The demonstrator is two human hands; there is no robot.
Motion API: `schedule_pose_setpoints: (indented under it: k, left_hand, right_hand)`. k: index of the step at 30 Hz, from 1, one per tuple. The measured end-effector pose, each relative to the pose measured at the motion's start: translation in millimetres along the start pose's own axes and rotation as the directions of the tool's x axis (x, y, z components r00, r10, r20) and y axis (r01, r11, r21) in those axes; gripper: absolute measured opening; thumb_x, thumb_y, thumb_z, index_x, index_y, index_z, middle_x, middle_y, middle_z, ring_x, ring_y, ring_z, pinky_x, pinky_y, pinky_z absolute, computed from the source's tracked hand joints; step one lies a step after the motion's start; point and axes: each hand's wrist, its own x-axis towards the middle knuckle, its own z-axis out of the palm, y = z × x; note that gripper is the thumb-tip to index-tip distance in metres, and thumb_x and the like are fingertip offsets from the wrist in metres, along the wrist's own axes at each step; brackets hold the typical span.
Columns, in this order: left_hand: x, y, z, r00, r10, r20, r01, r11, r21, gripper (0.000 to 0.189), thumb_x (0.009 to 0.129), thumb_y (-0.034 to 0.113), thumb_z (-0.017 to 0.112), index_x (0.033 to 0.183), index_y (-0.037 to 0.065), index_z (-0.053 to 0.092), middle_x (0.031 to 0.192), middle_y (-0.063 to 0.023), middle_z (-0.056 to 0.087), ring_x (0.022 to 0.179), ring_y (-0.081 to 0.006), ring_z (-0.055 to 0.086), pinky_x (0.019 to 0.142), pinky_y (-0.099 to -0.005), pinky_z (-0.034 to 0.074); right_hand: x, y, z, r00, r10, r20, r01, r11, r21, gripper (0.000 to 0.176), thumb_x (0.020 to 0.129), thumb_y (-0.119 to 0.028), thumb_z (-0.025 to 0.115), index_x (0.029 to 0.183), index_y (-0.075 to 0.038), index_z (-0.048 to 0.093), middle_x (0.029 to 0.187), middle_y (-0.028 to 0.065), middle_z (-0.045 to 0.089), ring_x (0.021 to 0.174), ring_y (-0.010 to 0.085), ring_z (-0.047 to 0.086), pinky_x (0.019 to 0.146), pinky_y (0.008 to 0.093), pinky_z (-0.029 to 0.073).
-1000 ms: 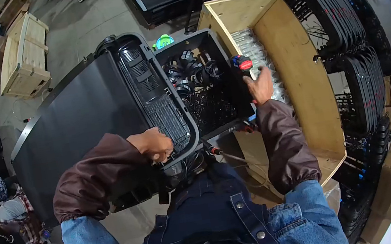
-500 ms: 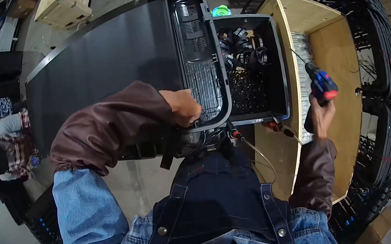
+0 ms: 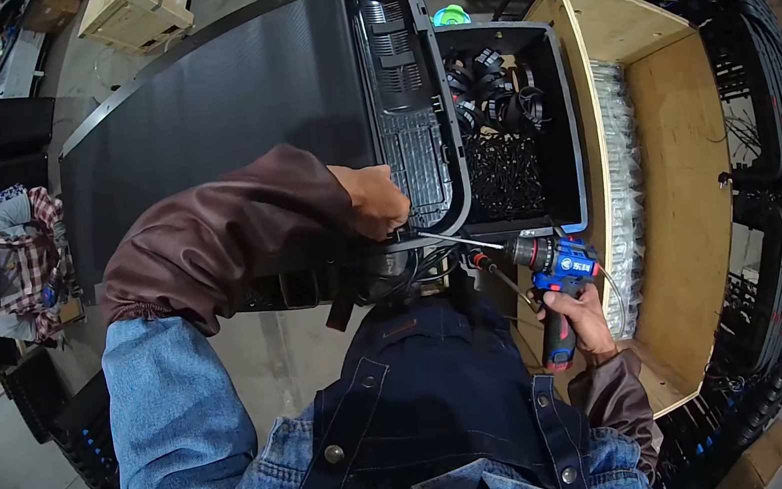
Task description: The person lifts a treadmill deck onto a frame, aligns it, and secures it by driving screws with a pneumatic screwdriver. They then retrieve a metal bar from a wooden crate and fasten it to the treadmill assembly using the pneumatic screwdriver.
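My right hand (image 3: 584, 319) is wrapped round the grip of a blue and black cordless drill (image 3: 567, 261). The drill's long thin bit (image 3: 454, 237) points left, its tip close beside my left hand (image 3: 377, 201). The fingers of my left hand are pinched together at the near corner of an open compartment (image 3: 420, 164) on a black machine that looks like a treadmill (image 3: 230, 117). Whatever those fingers hold is hidden from me. Black cables (image 3: 431, 274) bunch just below that corner.
Right of the machine stands a black bin (image 3: 568, 132) holding black clamp-like parts and many small dark pieces. Beyond it is a wooden crate (image 3: 674, 111) with clear-wrapped items. An orange-tipped tool (image 3: 482, 259) hangs near my waist. A person (image 3: 13, 250) is at far left.
My right hand has brought the drill from over the wooden crate leftward and nearer my body, turning the bit toward my left hand. My left hand keeps its pinch at the compartment corner.
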Motion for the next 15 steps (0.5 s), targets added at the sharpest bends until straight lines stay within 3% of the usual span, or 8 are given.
schedule_pose_setpoints:
  k: [2, 5, 7, 15]
  left_hand:
    - [-2.6, 0.5, 1.6, 0.997, -0.007, -0.079, 0.006, 1.000, -0.006, 0.012, 0.075, 0.025, 0.067, 0.075, 0.015, 0.072, 0.077, -0.0048, 0.070, 0.081, -0.0261, 0.067, 0.085, -0.0428, 0.038]
    - [-3.0, 0.7, 4.6, 0.992, 0.019, -0.125, -0.018, 1.000, 0.011, 0.012, 0.075, 0.026, 0.067, 0.076, 0.015, 0.072, 0.077, -0.0049, 0.070, 0.081, -0.0260, 0.067, 0.084, -0.0425, 0.039]
    - [-2.5, -0.1, 3.1, 0.993, 0.018, -0.116, -0.015, 0.999, 0.028, 0.013, 0.074, 0.026, 0.067, 0.077, 0.014, 0.072, 0.077, -0.0051, 0.070, 0.081, -0.0264, 0.067, 0.083, -0.0424, 0.039]
    - [6.3, -10.4, 18.2, 0.989, 0.017, -0.145, -0.018, 1.000, 0.000, 0.013, 0.075, 0.025, 0.067, 0.077, 0.012, 0.071, 0.077, -0.0074, 0.069, 0.079, -0.0290, 0.066, 0.083, -0.0421, 0.040]
  right_hand:
    - [0.5, 3.2, 0.8, 1.000, -0.014, 0.008, 0.014, 1.000, 0.018, 0.032, 0.086, -0.007, 0.072, 0.114, 0.004, 0.063, 0.099, 0.0147, 0.072, 0.072, 0.0168, 0.068, 0.068, 0.0296, 0.058]
    - [1.6, 6.9, 0.1, 1.000, 0.002, 0.014, -0.003, 1.000, 0.020, 0.033, 0.086, -0.007, 0.072, 0.116, 0.004, 0.062, 0.098, 0.0142, 0.072, 0.073, 0.0170, 0.067, 0.068, 0.0295, 0.058]
    - [6.3, 5.3, -0.3, 0.999, -0.023, 0.032, 0.023, 1.000, -0.011, 0.042, 0.086, -0.010, 0.071, 0.122, 0.002, 0.054, 0.098, 0.0151, 0.071, 0.070, 0.0173, 0.067, 0.066, 0.0292, 0.056]
    - [20.1, -6.3, -8.9, 0.997, -0.001, 0.077, 0.007, 0.996, -0.087, 0.025, 0.086, -0.006, 0.072, 0.109, 0.003, 0.064, 0.093, 0.0116, 0.072, 0.069, 0.0144, 0.065, 0.063, 0.0282, 0.054]
